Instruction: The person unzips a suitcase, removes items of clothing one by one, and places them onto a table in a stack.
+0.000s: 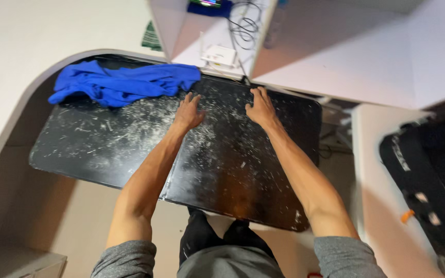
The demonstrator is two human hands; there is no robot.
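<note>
A black table (88, 149) with a scratched, white-flecked top lies below me. My left hand (188, 112) rests flat on it near the far edge, fingers spread, holding nothing. My right hand (260, 106) presses palm-down on the top a little to the right, fingers also spread and empty. A crumpled blue cloth (122, 82) lies on the table's far left, its right end just beyond my left hand's fingertips.
A white partition or shelf unit (336, 46) stands right behind the table, with a white router (218, 54) and cables (245, 23) in an opening. A black bag (428, 180) sits at the right on a white surface. My dark trousers show under the table's near edge.
</note>
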